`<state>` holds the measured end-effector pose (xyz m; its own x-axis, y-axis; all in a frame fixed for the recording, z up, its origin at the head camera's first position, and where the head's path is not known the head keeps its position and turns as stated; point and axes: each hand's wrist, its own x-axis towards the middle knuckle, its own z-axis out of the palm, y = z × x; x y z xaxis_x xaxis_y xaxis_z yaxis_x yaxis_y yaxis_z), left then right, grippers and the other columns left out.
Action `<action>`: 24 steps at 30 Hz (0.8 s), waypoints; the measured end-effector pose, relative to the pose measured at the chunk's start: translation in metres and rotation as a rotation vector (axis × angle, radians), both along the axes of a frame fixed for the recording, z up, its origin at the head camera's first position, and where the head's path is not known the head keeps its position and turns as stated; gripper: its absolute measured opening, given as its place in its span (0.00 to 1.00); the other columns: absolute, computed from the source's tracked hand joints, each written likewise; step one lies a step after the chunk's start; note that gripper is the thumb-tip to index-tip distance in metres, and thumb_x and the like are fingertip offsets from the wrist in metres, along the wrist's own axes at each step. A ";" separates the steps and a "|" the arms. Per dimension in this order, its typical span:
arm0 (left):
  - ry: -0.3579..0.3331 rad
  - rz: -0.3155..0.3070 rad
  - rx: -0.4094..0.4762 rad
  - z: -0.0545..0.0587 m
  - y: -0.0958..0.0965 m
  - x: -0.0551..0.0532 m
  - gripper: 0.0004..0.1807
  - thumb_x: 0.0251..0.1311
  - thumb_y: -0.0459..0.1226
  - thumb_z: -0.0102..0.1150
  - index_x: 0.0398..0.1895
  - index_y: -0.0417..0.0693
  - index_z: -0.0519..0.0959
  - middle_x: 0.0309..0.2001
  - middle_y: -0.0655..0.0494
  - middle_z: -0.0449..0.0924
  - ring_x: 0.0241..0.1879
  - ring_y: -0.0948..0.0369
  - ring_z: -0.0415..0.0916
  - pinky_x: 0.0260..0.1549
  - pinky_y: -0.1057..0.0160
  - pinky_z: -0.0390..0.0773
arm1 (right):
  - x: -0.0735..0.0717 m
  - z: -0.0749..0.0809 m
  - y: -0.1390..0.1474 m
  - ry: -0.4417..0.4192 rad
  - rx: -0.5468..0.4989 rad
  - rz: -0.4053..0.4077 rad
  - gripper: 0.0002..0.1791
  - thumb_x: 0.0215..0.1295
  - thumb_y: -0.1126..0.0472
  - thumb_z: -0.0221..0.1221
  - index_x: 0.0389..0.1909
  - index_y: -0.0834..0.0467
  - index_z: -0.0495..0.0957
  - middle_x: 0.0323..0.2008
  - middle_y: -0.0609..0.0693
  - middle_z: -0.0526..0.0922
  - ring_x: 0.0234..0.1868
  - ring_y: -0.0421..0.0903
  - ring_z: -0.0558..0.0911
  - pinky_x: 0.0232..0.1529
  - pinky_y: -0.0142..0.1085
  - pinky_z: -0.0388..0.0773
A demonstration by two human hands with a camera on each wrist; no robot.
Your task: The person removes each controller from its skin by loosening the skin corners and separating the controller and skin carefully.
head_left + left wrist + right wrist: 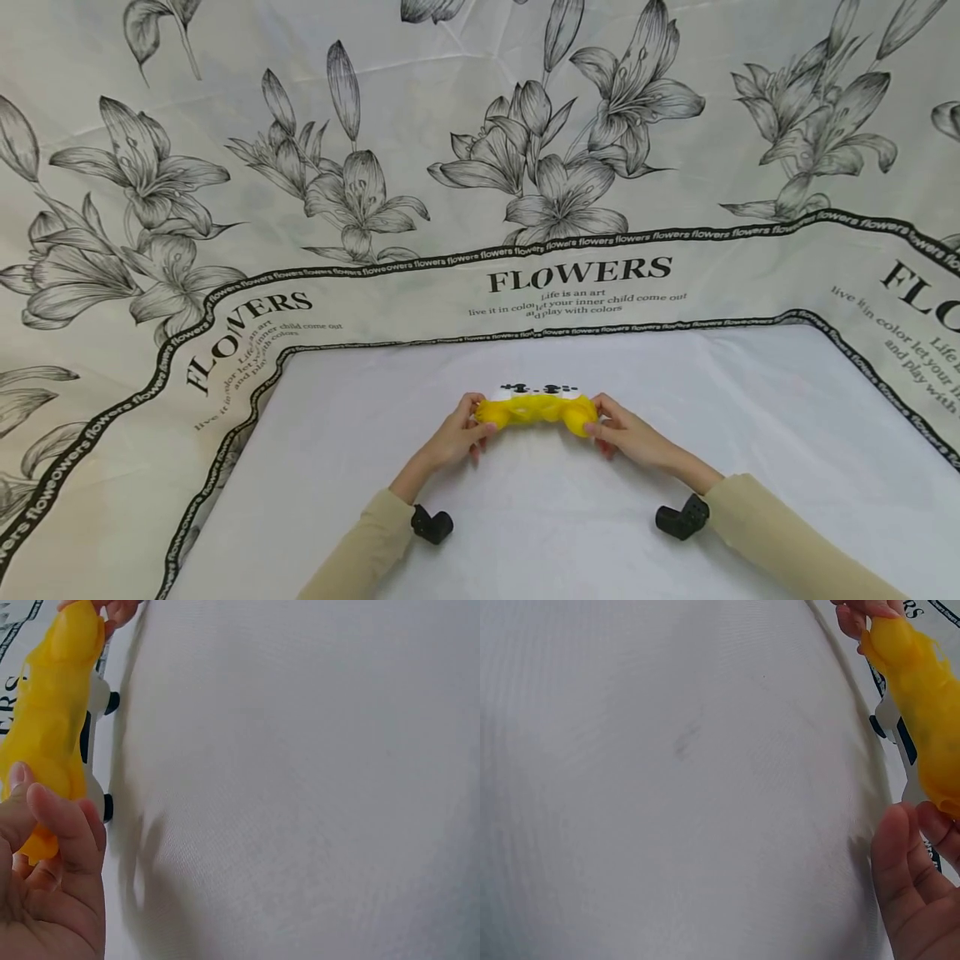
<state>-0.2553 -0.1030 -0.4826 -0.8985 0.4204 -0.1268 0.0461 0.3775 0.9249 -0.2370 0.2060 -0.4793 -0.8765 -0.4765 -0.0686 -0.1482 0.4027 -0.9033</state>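
Note:
Between the two hands is a white game controller (497, 392) with dark sticks and buttons, partly wrapped in a soft yellow silicone cover (534, 407). My left hand (453, 440) pinches the left end of the cover between thumb and fingers. At the other end, my right hand (628, 437) grips the cover's rounded grip part, thumb on the near side. In the left wrist view the yellow cover (56, 712) hides most of the controller; its white edge and dark sticks show along one side. The right wrist view shows the same yellow sleeve (934, 727) stretched between both hands.
A white cloth-covered table (525, 533) lies under the hands. Behind it hangs a white curtain (405, 117) printed with lilies and lettering. Black wrist-worn devices, one at the left wrist (432, 525) and one at the right (682, 518), sit by the beige sleeves.

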 end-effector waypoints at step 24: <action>-0.004 0.077 0.080 -0.008 0.006 0.016 0.20 0.63 0.31 0.58 0.54 0.44 0.64 0.49 0.48 0.65 0.34 0.61 0.75 0.35 0.62 0.83 | 0.020 -0.006 -0.007 0.059 -0.012 -0.252 0.36 0.58 0.61 0.67 0.62 0.74 0.63 0.53 0.70 0.76 0.40 0.41 0.82 0.35 0.30 0.81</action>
